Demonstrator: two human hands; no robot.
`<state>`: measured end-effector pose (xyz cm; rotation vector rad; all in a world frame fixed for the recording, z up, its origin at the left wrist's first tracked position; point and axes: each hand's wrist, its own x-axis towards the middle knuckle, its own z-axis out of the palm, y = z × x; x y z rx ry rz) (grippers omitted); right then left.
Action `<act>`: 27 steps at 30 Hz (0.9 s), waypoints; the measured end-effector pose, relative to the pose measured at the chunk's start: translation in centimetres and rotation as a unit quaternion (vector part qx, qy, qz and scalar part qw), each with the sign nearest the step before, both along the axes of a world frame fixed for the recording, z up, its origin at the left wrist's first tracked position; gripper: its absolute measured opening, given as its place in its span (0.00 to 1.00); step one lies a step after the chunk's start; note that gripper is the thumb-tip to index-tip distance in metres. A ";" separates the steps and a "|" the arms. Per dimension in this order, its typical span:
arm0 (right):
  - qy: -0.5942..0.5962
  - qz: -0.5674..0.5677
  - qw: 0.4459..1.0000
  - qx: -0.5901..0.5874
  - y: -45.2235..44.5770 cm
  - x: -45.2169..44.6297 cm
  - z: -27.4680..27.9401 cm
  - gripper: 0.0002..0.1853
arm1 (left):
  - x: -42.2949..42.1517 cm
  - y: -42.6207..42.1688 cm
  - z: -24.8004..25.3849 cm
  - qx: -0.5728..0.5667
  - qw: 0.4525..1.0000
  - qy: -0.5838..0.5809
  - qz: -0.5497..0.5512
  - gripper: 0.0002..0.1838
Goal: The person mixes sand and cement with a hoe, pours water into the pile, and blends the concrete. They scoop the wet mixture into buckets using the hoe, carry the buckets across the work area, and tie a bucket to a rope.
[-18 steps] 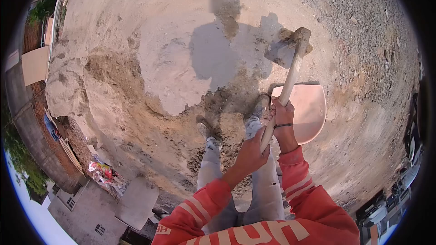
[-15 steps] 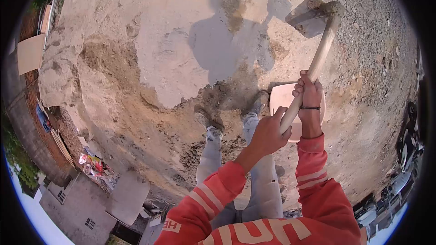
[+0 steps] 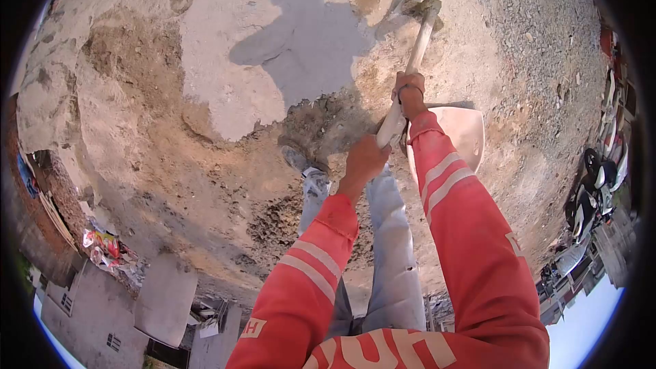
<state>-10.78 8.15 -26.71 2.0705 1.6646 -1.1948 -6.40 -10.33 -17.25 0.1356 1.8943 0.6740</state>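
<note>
A hoe (image 3: 418,46) with a pale wooden handle is held out in front of me, its muddy metal head at the far end over the ground. My left hand (image 3: 367,164) is closed round the lower end of the handle, near my legs. Farther up the shaft, my right hand (image 3: 410,89) grips it, a dark band on the wrist. The blade is mostly hidden behind the head and smeared by motion. Just beyond my feet lies broken, dug-up soil (image 3: 321,126) beside a pale slab of hard ground (image 3: 222,89).
A pale, shallow basin (image 3: 465,133) rests on the ground by my right forearm. Loose gravel (image 3: 540,48) spreads along the right. Motorbikes (image 3: 594,191) stand at the far right edge. Colourful litter (image 3: 102,242) and a flat panel (image 3: 167,294) are at lower left.
The hoe has swung down and left from its raised position at the right, with both hands still round the handle. My view has shifted, and the basin now shows right of my right forearm.
</note>
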 end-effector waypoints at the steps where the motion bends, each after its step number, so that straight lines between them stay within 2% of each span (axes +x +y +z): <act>1: 0.067 -0.002 0.998 -0.018 -2.4 0.1 0.0 0.14 | -0.6 -1.9 0.9 -0.017 1.000 -0.003 0.002 0.27; 2: 0.052 -0.026 0.998 -0.038 -4.1 -0.4 -0.6 0.14 | -1.2 -3.8 1.6 -0.019 1.000 -0.008 -0.003 0.27; 3: -0.012 -0.003 0.999 -0.051 -4.6 -1.8 -0.2 0.15 | -2.4 -4.6 1.2 -0.011 1.000 -0.006 -0.002 0.27; 7: 0.058 -0.108 0.985 -0.122 -8.3 -4.8 0.7 0.11 | -6.3 -10.6 2.3 0.026 0.998 0.058 0.006 0.26; 8: 0.065 -0.122 0.977 -0.163 -10.9 -4.2 0.9 0.10 | -7.2 -13.2 5.8 0.024 0.999 0.028 0.012 0.25; 10: 0.174 -0.206 0.938 -0.217 -15.7 -1.0 -1.8 0.08 | -5.3 -18.1 4.6 0.039 0.995 0.086 -0.020 0.22; 12: 0.156 -0.224 0.933 -0.235 -22.9 -0.2 1.9 0.05 | -3.9 -24.3 7.1 -0.006 0.996 0.085 -0.031 0.17; 13: 0.190 -0.271 0.890 -0.314 -26.3 1.5 2.2 0.06 | -2.4 -28.3 7.4 -0.025 0.993 0.105 -0.057 0.16; 14: 0.198 -0.297 0.865 -0.352 -30.0 3.2 2.8 0.05 | -1.1 -32.4 7.4 -0.026 0.996 0.072 -0.051 0.20; 15: 0.167 -0.313 0.865 -0.354 -33.4 4.0 4.1 0.06 | 0.0 -36.1 8.7 -0.043 0.990 0.108 -0.081 0.23; 16: 0.153 -0.345 0.861 -0.339 -36.4 4.9 4.3 0.06 | 0.4 -39.1 9.8 -0.057 0.990 0.091 -0.093 0.24; 19: 0.162 -0.324 0.883 -0.297 -40.9 3.2 11.8 0.07 | 1.7 -44.4 12.6 -0.067 0.987 0.088 -0.113 0.26; 20: 0.175 -0.317 0.889 -0.281 -40.8 1.8 13.2 0.07 | 1.5 -44.4 12.0 -0.062 0.986 0.104 -0.114 0.26; 23: 0.245 -0.260 0.900 -0.248 -36.0 -1.9 15.7 0.08 | 0.4 -39.8 10.0 -0.010 0.999 0.051 -0.013 0.23; 24: 0.277 -0.235 0.898 -0.248 -33.1 -3.6 16.6 0.09 | -2.7 -35.7 12.7 0.032 0.991 0.132 0.008 0.20; 27: 0.401 -0.134 0.885 -0.196 -22.6 -11.4 23.2 0.10 | -6.7 -23.9 11.3 0.118 0.967 0.208 0.083 0.18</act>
